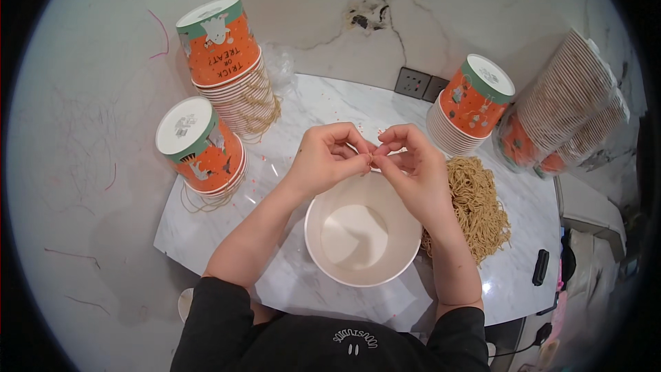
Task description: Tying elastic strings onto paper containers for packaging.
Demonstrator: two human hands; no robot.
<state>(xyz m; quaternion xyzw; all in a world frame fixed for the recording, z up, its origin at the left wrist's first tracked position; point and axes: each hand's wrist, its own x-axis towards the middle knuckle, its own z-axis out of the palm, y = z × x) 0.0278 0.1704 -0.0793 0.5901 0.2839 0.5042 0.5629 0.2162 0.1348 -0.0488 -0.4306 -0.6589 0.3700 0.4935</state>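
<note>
A white paper bucket (363,269) stands upright before me, its open mouth facing up and nothing visible inside. Above its far rim, my left hand (335,156) and my right hand (413,169) meet, thumbs and fingertips pinched close together. Whatever is between the fingertips is too small to make out, and the fingers partly hide it. Beside my right wrist lies a loose heap of tan cords (476,210), partly covered by that forearm.
At left, a tall stack of upside-down orange-and-green paper buckets (222,45) with tan cords hanging stands behind a shorter stack (202,145). Far right are another stack (478,100) and plastic-wrapped buckets (564,107). Wall sockets (413,83) adjoin the marble-patterned table (334,100). A black object (541,267) lies near its right edge.
</note>
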